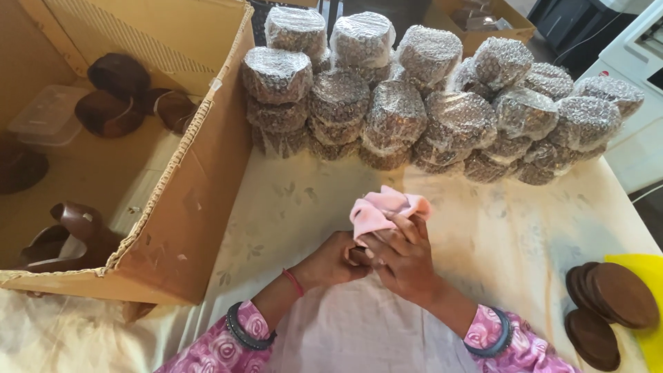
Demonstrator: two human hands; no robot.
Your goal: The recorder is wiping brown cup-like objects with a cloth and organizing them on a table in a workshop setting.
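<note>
My two hands meet over the middle of the table. My right hand (404, 255) grips a pink cloth (382, 207) bunched above its fingers. My left hand (333, 261) presses against the right one and closes on a small dark brown object (357, 256), mostly hidden between the palms. Both wrists carry dark bangles, and the left one also has a red thread.
A large open cardboard box (200, 173) at the left holds several brown wooden bowls (110, 93) and a clear plastic container (48, 114). Bubble-wrapped round bundles (428, 103) are stacked along the back. Brown wooden discs (611, 304) lie at the right on a yellow sheet (646, 276).
</note>
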